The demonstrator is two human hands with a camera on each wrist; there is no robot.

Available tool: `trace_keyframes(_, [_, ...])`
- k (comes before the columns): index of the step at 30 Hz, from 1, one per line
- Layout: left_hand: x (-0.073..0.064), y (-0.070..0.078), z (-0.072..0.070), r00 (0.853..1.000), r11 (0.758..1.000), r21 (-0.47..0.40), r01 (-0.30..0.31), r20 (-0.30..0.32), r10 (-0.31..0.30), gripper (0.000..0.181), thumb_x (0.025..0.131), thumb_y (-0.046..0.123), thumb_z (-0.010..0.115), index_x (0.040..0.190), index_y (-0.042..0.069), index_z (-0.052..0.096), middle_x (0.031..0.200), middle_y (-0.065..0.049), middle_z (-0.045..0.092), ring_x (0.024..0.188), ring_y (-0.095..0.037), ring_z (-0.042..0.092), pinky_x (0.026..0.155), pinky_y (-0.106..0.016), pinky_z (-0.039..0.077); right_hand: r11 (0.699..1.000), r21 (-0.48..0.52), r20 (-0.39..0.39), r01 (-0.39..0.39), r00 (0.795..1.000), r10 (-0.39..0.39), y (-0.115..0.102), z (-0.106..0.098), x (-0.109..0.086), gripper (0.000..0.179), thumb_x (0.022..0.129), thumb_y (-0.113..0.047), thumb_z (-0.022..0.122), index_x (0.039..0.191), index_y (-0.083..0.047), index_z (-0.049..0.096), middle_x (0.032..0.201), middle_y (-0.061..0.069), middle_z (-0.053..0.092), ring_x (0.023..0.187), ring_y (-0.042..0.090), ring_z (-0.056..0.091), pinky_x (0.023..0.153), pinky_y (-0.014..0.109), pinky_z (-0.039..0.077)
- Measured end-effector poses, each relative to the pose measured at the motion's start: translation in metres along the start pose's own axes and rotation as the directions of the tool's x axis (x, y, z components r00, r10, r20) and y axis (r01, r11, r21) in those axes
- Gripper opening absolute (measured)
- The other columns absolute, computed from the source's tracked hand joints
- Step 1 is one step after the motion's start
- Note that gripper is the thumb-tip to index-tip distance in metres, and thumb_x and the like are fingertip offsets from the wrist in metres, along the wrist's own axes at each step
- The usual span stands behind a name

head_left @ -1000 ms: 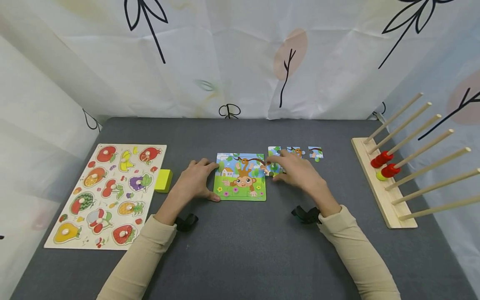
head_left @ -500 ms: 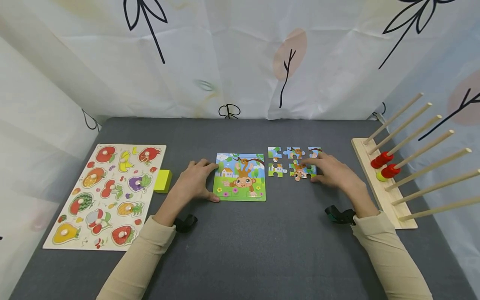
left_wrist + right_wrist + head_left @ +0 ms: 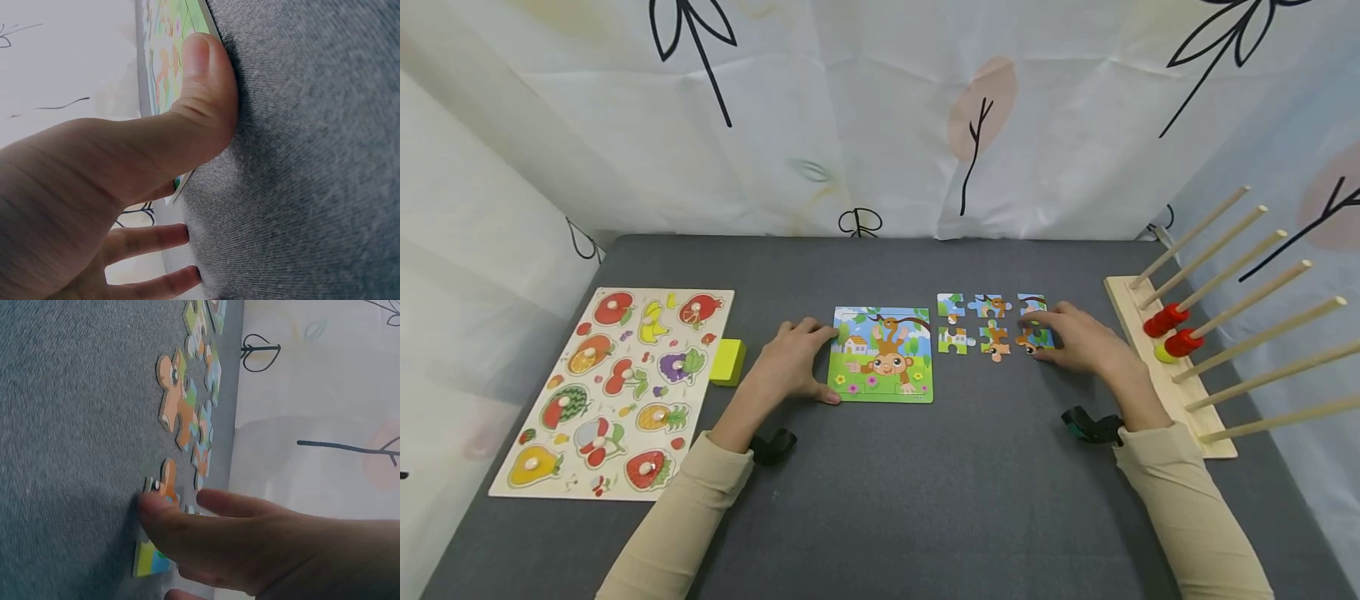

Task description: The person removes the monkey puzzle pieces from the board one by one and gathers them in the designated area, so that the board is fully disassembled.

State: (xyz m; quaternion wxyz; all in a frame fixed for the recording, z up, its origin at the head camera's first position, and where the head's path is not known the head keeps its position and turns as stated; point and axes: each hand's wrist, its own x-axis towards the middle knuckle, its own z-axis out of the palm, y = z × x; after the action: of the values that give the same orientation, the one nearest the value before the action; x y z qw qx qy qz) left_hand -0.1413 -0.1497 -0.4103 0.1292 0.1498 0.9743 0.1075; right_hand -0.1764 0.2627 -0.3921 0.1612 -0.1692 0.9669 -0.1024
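A monkey jigsaw board point(image 3: 883, 354) lies flat mid-table. My left hand point(image 3: 786, 362) rests at its left side, the thumb point(image 3: 200, 69) on the near corner and the forefinger touching the edge. To the right of the board, loose jigsaw pieces lie in two rows. My right hand point(image 3: 1075, 337) pinches the near-row end piece point(image 3: 1037, 338) between thumb and forefinger; in the right wrist view the thumb covers part of that piece point(image 3: 145, 559). Beside it is a piece with part of the monkey's face point(image 3: 996, 337), and behind it a blue-sky piece point(image 3: 1032, 302).
On the left lies a fruit peg puzzle point(image 3: 610, 392), with a yellow-green block point(image 3: 727, 362) against its right edge. A wooden peg rack point(image 3: 1168, 367) with red and yellow beads stands at the right, close to my right forearm. A white printed cloth hangs behind the table.
My right hand has moved right from beside the board to the end of the near row, sliding the end piece away from its neighbour. My left hand has stayed on the board's edge.
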Motion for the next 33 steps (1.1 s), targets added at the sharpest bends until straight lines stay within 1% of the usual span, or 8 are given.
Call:
trace_keyframes(3, [0.0,0.0,0.0,1.0,1.0,0.001,0.0,0.001,0.0,0.103,0.064,0.048,0.097,0.149,0.01,0.052,0.149,-0.02,0.051,0.131,-0.045,0.049,0.097,-0.061,0.053,1.0,0.012,-0.011,-0.002,1.0,0.002,-0.002,0.001,0.001,0.05,0.091,-0.02,0.078,0.137,-0.006,0.063,0.121,0.03,0.058,0.098,0.039,0.06,0.079,0.057,0.052])
trace_keyframes(11, [-0.001,0.001,0.0,1.0,1.0,-0.01,0.004,0.002,-0.004,0.104,0.064,0.047,0.097,0.15,0.01,0.052,0.151,-0.019,0.051,0.132,-0.045,0.049,0.096,-0.063,0.053,0.999,0.037,-0.03,0.012,0.999,-0.011,-0.002,0.004,0.001,0.044,0.092,-0.016,0.077,0.132,-0.003,0.066,0.119,0.028,0.06,0.098,0.037,0.061,0.081,0.055,0.051])
trace_keyframes(16, [-0.002,0.0,0.0,1.0,1.0,-0.007,-0.002,-0.001,0.002,0.104,0.064,0.047,0.097,0.15,0.01,0.052,0.15,-0.02,0.051,0.131,-0.046,0.049,0.095,-0.063,0.053,1.0,0.031,-0.031,0.0,1.0,0.0,-0.003,0.003,0.001,0.045,0.092,-0.018,0.077,0.133,-0.005,0.066,0.118,0.027,0.06,0.098,0.037,0.061,0.079,0.055,0.051])
trace_keyframes(20, [0.0,0.0,0.0,1.0,1.0,-0.001,0.003,0.008,-0.003,0.105,0.064,0.049,0.096,0.151,0.011,0.051,0.15,-0.02,0.051,0.131,-0.045,0.049,0.096,-0.063,0.054,1.0,0.019,-0.055,-0.022,0.998,0.023,-0.007,0.003,-0.001,0.045,0.091,-0.019,0.078,0.133,-0.007,0.065,0.119,0.026,0.06,0.099,0.037,0.06,0.077,0.056,0.051])
trace_keyframes(24, [0.001,0.0,0.001,1.0,1.0,0.005,0.018,0.019,-0.018,0.106,0.065,0.05,0.096,0.152,0.011,0.05,0.151,-0.019,0.05,0.132,-0.044,0.049,0.098,-0.062,0.053,0.999,0.025,-0.117,-0.033,0.993,0.036,-0.018,0.003,-0.002,0.045,0.092,-0.021,0.077,0.134,-0.009,0.065,0.126,0.025,0.06,0.111,0.042,0.061,0.082,0.064,0.051])
trace_keyframes(26, [0.002,-0.001,0.001,1.0,1.0,0.01,0.02,0.02,-0.021,0.106,0.065,0.051,0.095,0.152,0.011,0.05,0.151,-0.019,0.05,0.132,-0.043,0.049,0.099,-0.062,0.053,0.999,0.033,-0.147,-0.019,0.989,0.023,-0.026,0.003,-0.002,0.044,0.093,-0.021,0.076,0.134,-0.009,0.066,0.131,0.025,0.06,0.114,0.042,0.061,0.083,0.065,0.052])
trace_keyframes(29, [0.002,0.0,0.001,1.0,1.0,0.011,0.02,0.021,-0.02,0.105,0.065,0.051,0.095,0.152,0.011,0.05,0.151,-0.019,0.05,0.132,-0.043,0.049,0.1,-0.061,0.053,0.999,0.036,-0.175,0.017,0.985,-0.011,-0.039,0.005,0.0,0.044,0.092,-0.02,0.078,0.132,-0.008,0.067,0.133,0.025,0.061,0.109,0.039,0.064,0.081,0.062,0.054])
trace_keyframes(33, [0.001,0.0,0.0,1.0,1.0,0.007,0.01,0.018,-0.01,0.104,0.066,0.051,0.094,0.151,0.011,0.05,0.151,-0.019,0.05,0.131,-0.043,0.049,0.1,-0.061,0.053,0.998,0.027,-0.188,0.065,0.98,-0.059,-0.055,0.009,0.003,0.043,0.09,-0.022,0.08,0.13,-0.01,0.069,0.123,0.021,0.065,0.1,0.034,0.066,0.076,0.056,0.055])
